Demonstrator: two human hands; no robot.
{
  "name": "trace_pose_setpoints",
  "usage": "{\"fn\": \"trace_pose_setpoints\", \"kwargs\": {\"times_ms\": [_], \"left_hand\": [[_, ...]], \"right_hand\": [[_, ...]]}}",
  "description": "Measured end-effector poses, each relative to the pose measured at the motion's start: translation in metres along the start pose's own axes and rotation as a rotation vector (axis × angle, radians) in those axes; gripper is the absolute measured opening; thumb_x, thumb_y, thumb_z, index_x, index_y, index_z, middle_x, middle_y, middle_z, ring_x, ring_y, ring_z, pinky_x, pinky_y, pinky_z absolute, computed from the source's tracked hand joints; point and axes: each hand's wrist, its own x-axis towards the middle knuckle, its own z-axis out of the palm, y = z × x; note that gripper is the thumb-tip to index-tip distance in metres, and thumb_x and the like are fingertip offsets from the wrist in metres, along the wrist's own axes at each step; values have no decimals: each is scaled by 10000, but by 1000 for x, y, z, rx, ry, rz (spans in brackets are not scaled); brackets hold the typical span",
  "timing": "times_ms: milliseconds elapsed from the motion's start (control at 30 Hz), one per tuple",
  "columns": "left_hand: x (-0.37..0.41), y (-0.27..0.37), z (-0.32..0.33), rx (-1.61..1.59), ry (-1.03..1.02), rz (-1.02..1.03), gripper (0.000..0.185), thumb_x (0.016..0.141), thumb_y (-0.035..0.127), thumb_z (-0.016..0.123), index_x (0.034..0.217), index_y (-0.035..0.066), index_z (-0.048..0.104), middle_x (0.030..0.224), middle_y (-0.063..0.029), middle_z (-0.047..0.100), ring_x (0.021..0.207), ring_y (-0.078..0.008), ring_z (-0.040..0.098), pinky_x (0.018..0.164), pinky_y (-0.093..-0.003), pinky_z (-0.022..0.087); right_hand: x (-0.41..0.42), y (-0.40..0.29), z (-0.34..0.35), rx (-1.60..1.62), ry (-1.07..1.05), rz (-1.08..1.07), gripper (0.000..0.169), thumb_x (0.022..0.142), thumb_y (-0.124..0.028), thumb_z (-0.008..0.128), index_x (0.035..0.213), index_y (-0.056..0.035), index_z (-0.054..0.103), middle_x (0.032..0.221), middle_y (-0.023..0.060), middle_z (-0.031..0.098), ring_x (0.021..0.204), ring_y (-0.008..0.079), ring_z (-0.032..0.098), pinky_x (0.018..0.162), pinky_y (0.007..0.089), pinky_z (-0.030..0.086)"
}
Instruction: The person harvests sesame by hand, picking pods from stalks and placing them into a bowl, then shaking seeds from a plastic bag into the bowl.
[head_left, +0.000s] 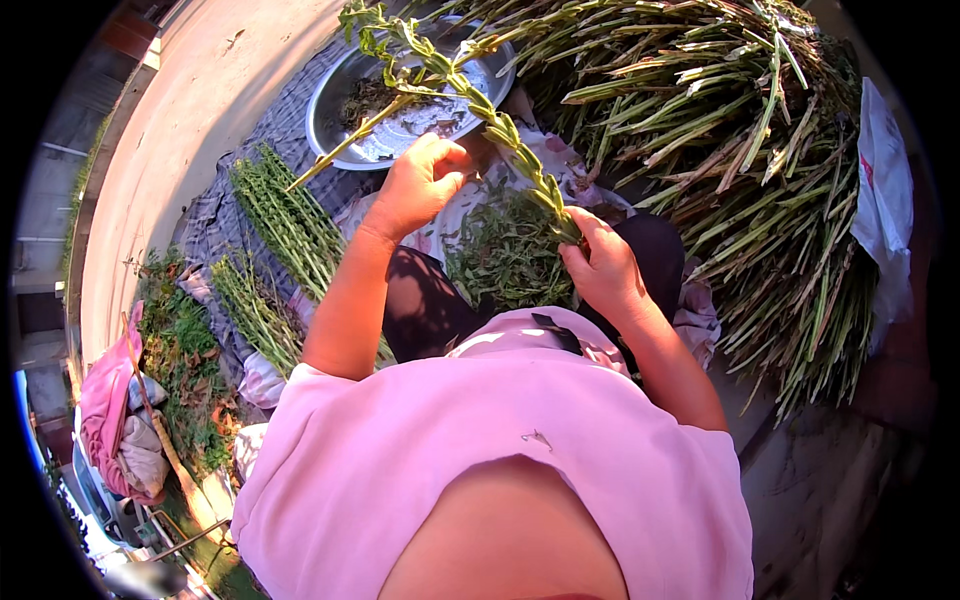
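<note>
My right hand (604, 262) grips the lower part of a green stalk lined with seed pods (517, 146), apparently sesame. The stalk slants up and left, its leafy tip passing above a metal basin (379, 144). My left hand (421, 184) is raised left of the stalk and apart from it, with fingers curled and thumb close to them. A tiny dark bit shows at its fingertips; whether it is held is unclear. Between my knees, below both hands, lies a heap of loose green leaves (510, 251). Dry plant bits and pale specks lie in the basin.
A large pile of cut stalks (720, 112) rises at my right, beside a white plastic bag (885, 195). Two bundles of podded stalks (289, 210) lie left on a plaid cloth (210, 217). Farther left are a broom (180, 465) and a pink cloth (105, 405).
</note>
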Motion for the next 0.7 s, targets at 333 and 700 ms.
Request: {"fn": "trace_pose_setpoints", "kwargs": {"times_ms": [333, 700], "left_hand": [[48, -5, -20, 308, 454, 420, 130, 713, -30, 591, 832, 18, 574, 779, -76, 566, 618, -170, 525, 565, -250, 436], [24, 5, -7, 65, 518, 340, 95, 725, -12, 594, 802, 28, 555, 792, -82, 552, 689, -193, 564, 595, -276, 455]], "right_hand": [[-6, -10, -7, 160, -7, -13, 352, 723, -25, 545, 1070, -3, 490, 873, 173, 556, 777, 296, 558, 692, 306, 438], [-6, -2, -5, 240, -36, -31, 361, 755, 33, 518, 1108, -23, 473, 739, 5, 474, 586, 52, 467, 510, 188, 413]]}}
